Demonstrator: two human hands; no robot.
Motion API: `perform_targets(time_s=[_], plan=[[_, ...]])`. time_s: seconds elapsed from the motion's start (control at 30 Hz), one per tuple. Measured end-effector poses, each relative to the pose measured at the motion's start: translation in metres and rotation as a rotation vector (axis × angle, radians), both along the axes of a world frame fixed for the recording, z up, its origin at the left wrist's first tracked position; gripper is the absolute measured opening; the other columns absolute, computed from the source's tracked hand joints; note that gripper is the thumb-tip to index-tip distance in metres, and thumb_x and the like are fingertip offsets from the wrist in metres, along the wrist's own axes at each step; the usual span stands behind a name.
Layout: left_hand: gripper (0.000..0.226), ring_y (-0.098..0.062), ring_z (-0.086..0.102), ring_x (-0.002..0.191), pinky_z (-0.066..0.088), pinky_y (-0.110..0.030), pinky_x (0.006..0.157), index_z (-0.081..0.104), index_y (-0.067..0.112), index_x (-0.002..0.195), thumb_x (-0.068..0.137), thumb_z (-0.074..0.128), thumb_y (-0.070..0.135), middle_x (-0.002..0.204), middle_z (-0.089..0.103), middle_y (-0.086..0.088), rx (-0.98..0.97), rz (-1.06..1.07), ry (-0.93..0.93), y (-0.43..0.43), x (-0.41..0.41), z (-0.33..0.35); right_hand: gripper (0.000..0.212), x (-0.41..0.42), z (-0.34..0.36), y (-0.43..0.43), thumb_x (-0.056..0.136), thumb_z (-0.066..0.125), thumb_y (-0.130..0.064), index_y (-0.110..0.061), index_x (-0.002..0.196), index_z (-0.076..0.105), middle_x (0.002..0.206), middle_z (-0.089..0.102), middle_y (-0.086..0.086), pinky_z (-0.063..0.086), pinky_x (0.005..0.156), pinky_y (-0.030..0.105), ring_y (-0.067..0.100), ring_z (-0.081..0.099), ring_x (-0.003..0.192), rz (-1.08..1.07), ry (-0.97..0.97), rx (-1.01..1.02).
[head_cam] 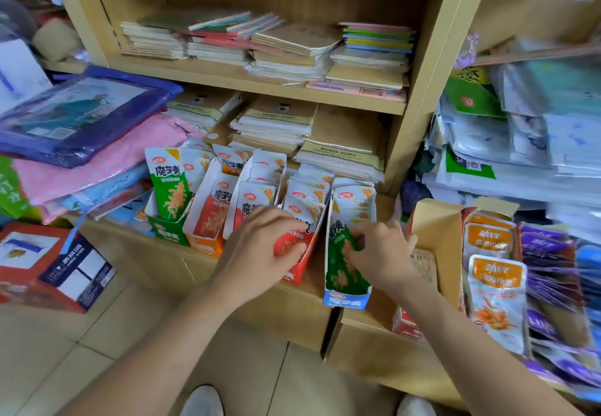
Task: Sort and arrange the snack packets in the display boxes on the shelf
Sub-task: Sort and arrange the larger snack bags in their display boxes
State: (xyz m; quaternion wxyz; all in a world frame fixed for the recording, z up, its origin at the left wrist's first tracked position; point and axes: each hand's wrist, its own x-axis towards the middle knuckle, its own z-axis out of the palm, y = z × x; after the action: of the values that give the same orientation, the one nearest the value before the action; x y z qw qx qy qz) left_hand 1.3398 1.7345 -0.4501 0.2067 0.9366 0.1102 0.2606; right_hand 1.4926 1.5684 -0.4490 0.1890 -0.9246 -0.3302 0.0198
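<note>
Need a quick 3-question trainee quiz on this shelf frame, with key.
1. True or false: the left hand grips a red packet.
2. Which colour is the packet under the right hand? A purple, B green, C orange.
3. Fill in: the box at the right hand has a ___ front.
Key: 1 true; 2 B, the green packet; 3 blue.

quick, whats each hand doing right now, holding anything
Left hand: grips the red packet, fingers and thumb curled round it.
Right hand: pinches the green packet in the blue-fronted box.
</note>
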Motion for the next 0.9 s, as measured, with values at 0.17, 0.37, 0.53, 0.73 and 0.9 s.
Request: perform_targets(time_s=[0.17,0.37,0.53,0.73,0.9], plan=[[0.033,-0.012,0.054,0.107,0.047,-0.034,0.092,0.072,0.023,0.119,0.091,0.065,0.038,0.112,0.066,0.012,0.131,-0.026,-0.067,-0.019,0.029,0.002,0.012,0.007,0.011,-0.016,0.090,0.070,-0.025,-0.024,0.082,0.062,0.072,0.066,-0.009,0.050,0.066,0.041,0.022,0.063,0.076,-0.050,0.110,0.552],[0.038,-0.024,0.048,0.122,0.028,-0.041,0.099,0.072,0.026,0.117,0.085,0.071,0.045,0.121,0.067,0.010,0.423,0.034,0.108,-0.041,0.075,-0.003,0.007,0.025,0.018,-0.037,0.095,0.066,-0.020,-0.015,0.093,0.062,0.084,0.071,0.000,0.058,0.065,0.047,0.018,0.070,0.076,-0.194,0.225,0.850],[0.050,-0.029,0.033,0.132,0.022,-0.052,0.103,0.066,0.026,0.126,0.081,0.072,0.046,0.131,0.057,0.007,0.445,0.120,0.282,-0.052,0.099,-0.010,0.005,0.036,0.017,-0.050,0.097,0.063,-0.021,-0.016,0.096,0.064,0.084,0.073,-0.002,0.060,0.065,0.048,0.012,0.071,0.074,-0.213,0.259,0.813],[0.039,-0.031,0.043,0.122,0.023,-0.050,0.095,0.076,0.029,0.109,0.073,0.080,0.042,0.117,0.059,0.005,0.468,0.127,0.243,-0.049,0.102,-0.018,0.006,0.044,0.015,-0.064,0.098,0.062,-0.021,-0.017,0.101,0.066,0.090,0.073,-0.004,0.061,0.062,0.035,0.010,0.072,0.079,-0.193,0.283,0.770],[0.028,-0.026,0.047,0.118,0.023,-0.046,0.093,0.078,0.033,0.097,0.071,0.085,0.041,0.109,0.065,0.014,0.425,0.109,0.202,-0.044,0.103,-0.014,0.006,0.044,0.017,-0.070,0.096,0.065,-0.017,-0.022,0.099,0.062,0.091,0.072,-0.007,0.059,0.058,0.023,0.007,0.071,0.077,-0.180,0.324,0.767]])
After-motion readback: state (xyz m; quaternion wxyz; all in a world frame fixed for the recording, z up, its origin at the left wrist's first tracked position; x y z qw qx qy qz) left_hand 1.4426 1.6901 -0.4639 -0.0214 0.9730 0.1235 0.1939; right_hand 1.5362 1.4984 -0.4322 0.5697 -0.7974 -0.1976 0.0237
